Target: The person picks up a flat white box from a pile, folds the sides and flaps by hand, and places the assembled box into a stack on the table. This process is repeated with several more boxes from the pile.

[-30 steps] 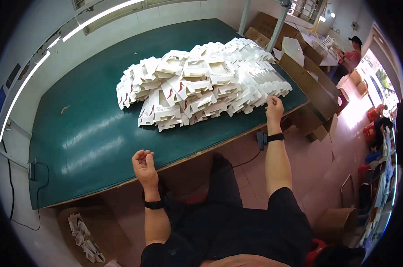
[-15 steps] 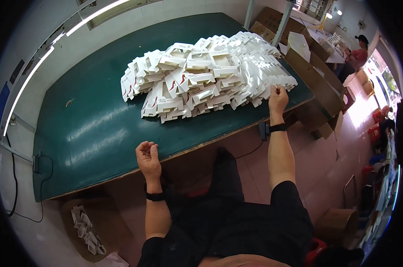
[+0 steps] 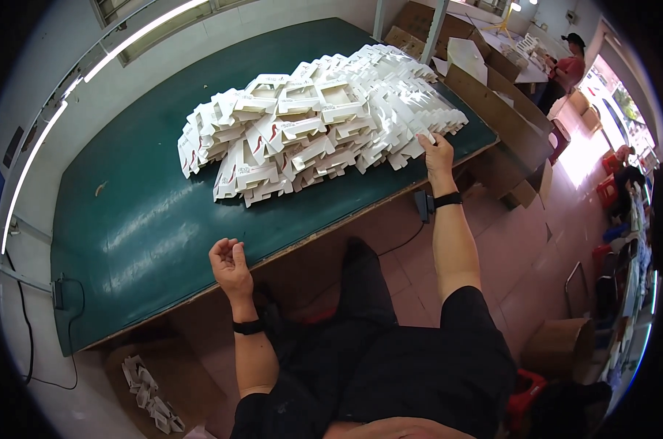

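A large heap of flat white die-cut cartons (image 3: 302,124), with window cutouts and red marks, lies in overlapping layers on a green-topped table (image 3: 148,227). At the heap's right front edge is my right hand (image 3: 439,155), its thumb stretched toward the nearest cartons and apart from the fingers. Nothing shows in its grasp; whether the thumb touches a carton I cannot tell. My left hand (image 3: 231,271) hovers by the table's front edge, left of the heap, with loosely curled fingers, thumb apart and nothing held. Both wrists wear dark bands.
Below the table's left end, a brown box (image 3: 192,373) contains several white carton pieces (image 3: 150,395). Large open cardboard boxes (image 3: 499,121) stand against the table's right end. A person (image 3: 567,69) in a red top works farther back. A cable (image 3: 72,322) hangs at the left.
The view has shifted slightly, so the heap appears farther left. My right thumb has spread away from its fingers. My left hand keeps its loose curl near the table edge.
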A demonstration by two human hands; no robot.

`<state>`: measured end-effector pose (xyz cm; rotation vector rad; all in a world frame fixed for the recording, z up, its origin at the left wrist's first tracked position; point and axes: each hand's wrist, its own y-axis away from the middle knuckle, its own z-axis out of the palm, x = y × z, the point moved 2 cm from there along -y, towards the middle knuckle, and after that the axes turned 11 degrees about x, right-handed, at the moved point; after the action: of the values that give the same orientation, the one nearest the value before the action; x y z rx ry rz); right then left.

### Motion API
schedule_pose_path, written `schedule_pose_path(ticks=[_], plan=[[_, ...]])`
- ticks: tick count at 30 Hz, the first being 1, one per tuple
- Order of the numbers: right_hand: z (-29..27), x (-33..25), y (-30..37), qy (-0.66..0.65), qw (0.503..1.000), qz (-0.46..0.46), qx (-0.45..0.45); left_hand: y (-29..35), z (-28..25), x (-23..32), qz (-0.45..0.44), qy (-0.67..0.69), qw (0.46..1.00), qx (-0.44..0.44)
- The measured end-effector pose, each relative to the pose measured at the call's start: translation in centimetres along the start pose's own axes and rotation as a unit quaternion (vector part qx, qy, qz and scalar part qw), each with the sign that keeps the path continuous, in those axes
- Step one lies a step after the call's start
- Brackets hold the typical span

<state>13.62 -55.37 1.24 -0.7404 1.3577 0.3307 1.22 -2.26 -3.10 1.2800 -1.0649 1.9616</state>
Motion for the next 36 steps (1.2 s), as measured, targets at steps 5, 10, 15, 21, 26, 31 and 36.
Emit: schedule_pose_path(ticks=[5, 10, 15, 21, 26, 31, 36], plan=[[-1.0, -2.0, -0.3, -0.026, 0.993, -0.089, 0.077, 0.1, -0.1, -0.1, -0.003, 0.005, 1.000, 0.005], [-2.6, -6.6, 0.4, -0.117, 0.968, -0.116, 0.189, -0.3, -0.3, 0.1, -0.025, 0.040, 0.999, 0.007], [0.0, -8.4, 5.0, -0.361, 0.928, -0.030, 0.082, -0.4, -0.6, 0.3, -0.042, 0.049, 0.998, 0.015], [8.4, -7.5, 16.4, -0.412, 0.894, 0.154, -0.083, -0.4, 0.8, 1.5, -0.067, 0.070, 0.994, -0.049], [13.9, -6.1, 25.9, -0.383, 0.867, 0.209, -0.242, -0.5, 1.7, 1.5, -0.134, 0.151, 0.977, -0.071], [16.9, -5.8, 30.7, -0.295, 0.853, 0.202, -0.381, -1.9, 1.4, 2.1, -0.114, 0.176, 0.976, 0.048], [18.6, -7.1, 30.8, -0.156, 0.876, 0.103, -0.445, -3.4, -0.4, 1.5, -0.128, 0.168, 0.974, 0.079]])
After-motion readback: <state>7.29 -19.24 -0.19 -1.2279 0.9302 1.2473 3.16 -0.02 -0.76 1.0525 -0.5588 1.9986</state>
